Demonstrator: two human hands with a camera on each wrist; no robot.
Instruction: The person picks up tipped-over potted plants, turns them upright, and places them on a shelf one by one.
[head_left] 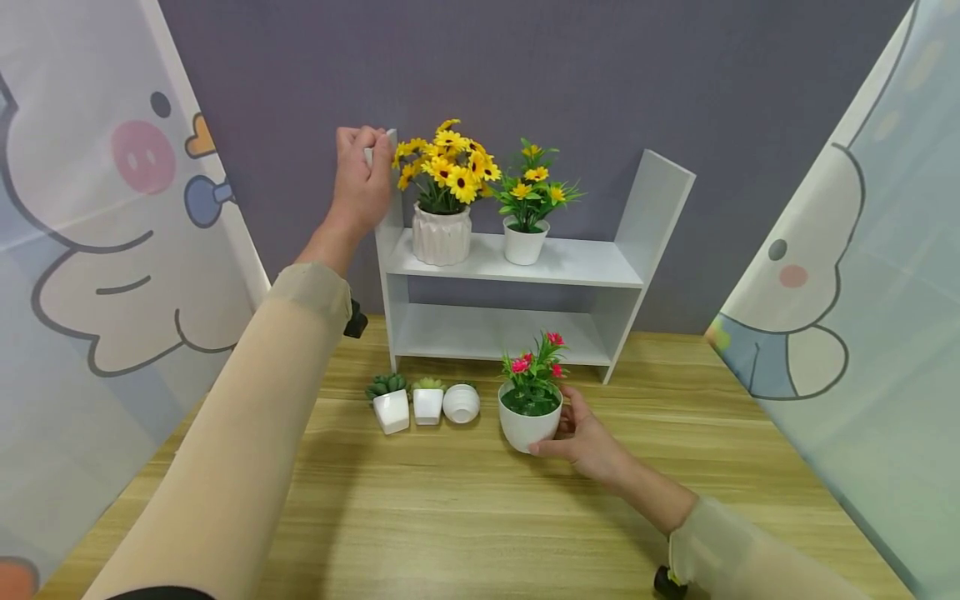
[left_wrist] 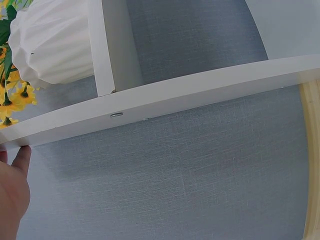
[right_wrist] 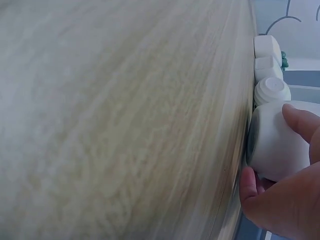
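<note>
My left hand (head_left: 362, 179) grips the top of the left side panel (head_left: 389, 208) of a white two-tier shelf (head_left: 517, 260). In the left wrist view its fingers (left_wrist: 21, 160) press against the panel's edge. My right hand (head_left: 588, 442) holds a round white flowerpot (head_left: 525, 427) with pink-red flowers and green leaves, thumb at the front and fingers around the right side. The right wrist view shows the flowerpot (right_wrist: 280, 145) low over the wood, its base partly visible. On the upper tier stand a ribbed pot (head_left: 441, 237) of yellow sunflowers and a smaller pot (head_left: 523, 244) of yellow flowers.
Left of the held flowerpot, three small white succulent pots lie tipped on the wooden table (head_left: 420, 517): a square one (head_left: 392, 412), another square one (head_left: 427, 407) and a round one (head_left: 461, 404). Cartoon-printed panels (head_left: 795, 350) flank the table; a grey wall (head_left: 570, 67) stands behind.
</note>
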